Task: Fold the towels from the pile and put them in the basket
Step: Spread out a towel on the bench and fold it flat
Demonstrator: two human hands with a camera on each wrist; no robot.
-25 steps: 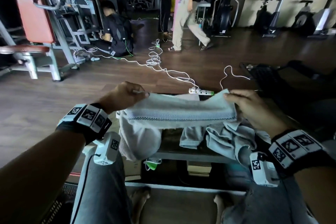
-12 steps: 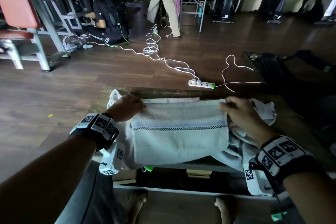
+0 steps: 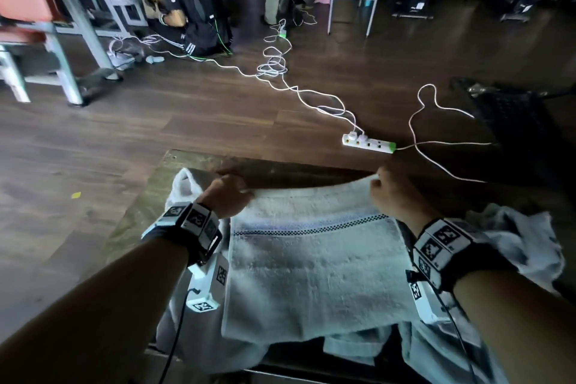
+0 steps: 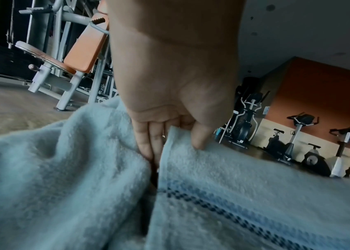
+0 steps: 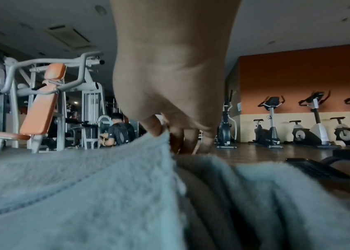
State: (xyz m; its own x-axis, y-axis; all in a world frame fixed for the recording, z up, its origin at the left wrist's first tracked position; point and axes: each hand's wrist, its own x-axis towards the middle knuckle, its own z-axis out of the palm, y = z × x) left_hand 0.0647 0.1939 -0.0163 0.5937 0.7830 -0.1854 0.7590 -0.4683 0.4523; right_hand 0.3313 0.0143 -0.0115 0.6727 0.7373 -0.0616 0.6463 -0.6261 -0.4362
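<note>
A pale towel with a dark checked stripe lies spread over the low wooden table, its near edge hanging off the front. My left hand pinches its far left corner, thumb on top of the cloth and fingers under it in the left wrist view. My right hand pinches the far right corner between thumb and fingers. More crumpled towels lie under and beside it on both sides. A dark mesh basket sits on the floor at the far right.
A white power strip with trailing cables lies on the wooden floor just beyond the table. One person crouches by gym machines at the back left, another stands farther back. Exercise bikes line the far wall.
Both hands have lowered the folded towel from mid-air onto the table and carried its top edge farther away, so it now lies spread flat. The head view has tilted down.
</note>
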